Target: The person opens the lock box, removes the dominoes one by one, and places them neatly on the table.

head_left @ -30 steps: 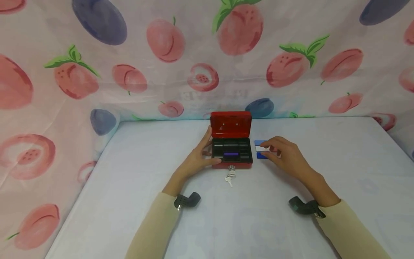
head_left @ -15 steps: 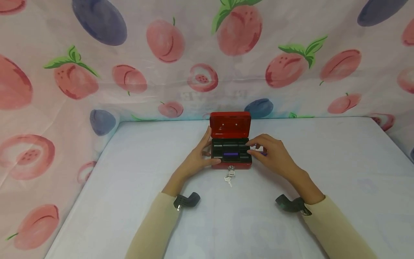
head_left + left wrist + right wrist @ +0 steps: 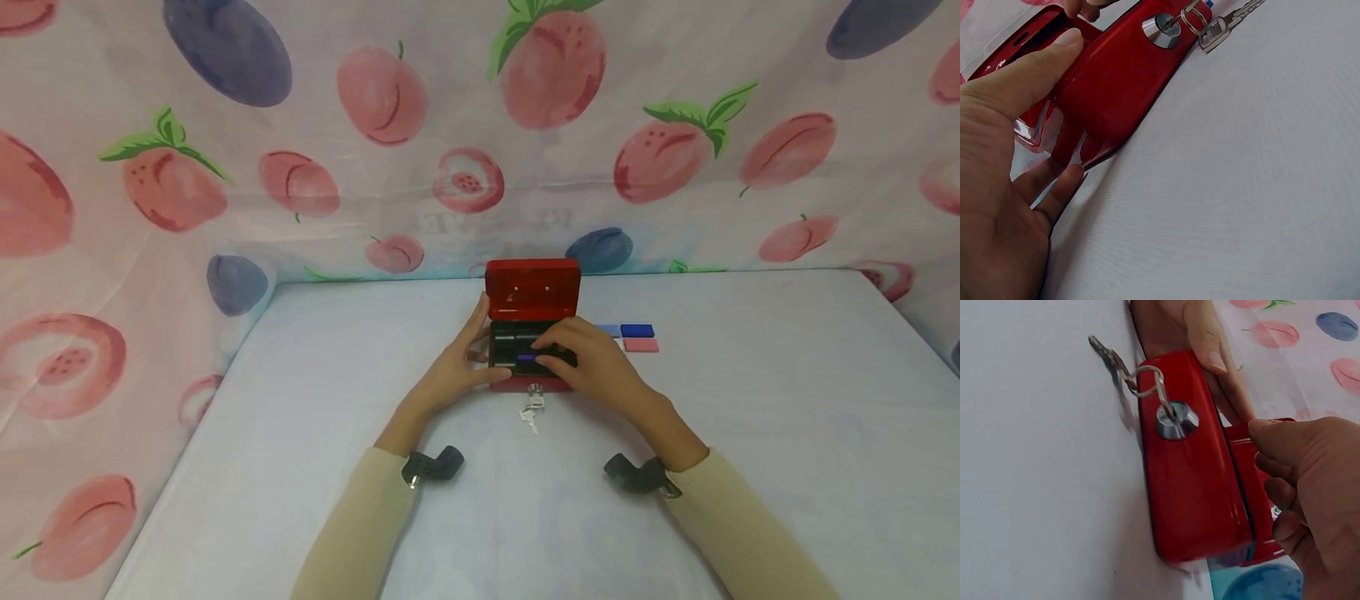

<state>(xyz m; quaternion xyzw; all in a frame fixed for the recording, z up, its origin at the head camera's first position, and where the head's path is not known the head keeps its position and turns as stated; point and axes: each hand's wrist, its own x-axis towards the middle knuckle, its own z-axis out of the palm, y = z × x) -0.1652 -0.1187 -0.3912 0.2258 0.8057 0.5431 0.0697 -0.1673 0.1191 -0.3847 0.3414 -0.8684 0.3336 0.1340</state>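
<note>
A red cash box (image 3: 517, 386) stands on the white table with its lid (image 3: 532, 287) raised and a black tray inside. My left hand (image 3: 450, 371) holds its left side, thumb over the front rim and fingers along the wall. A purple-blue bar (image 3: 527, 358) lies in the tray. Over it is my right hand (image 3: 600, 367), thumb and index fingertips close to the bar with a small gap between them. The right wrist view shows the right thumb (image 3: 1291, 440) at the box's edge; the tray is hidden there. Keys (image 3: 531, 412) hang from the front lock (image 3: 1163, 31).
Right of the box lie small flat blocks: dark blue (image 3: 637, 331), pink (image 3: 641, 345) and light blue (image 3: 610, 331), with a white one partly hidden behind the right hand. A fruit-print cloth (image 3: 465, 100) hangs behind the table.
My right hand has moved left from the small blocks to over the tray, uncovering the dark blue and pink blocks. The left hand and box have stayed in place.
</note>
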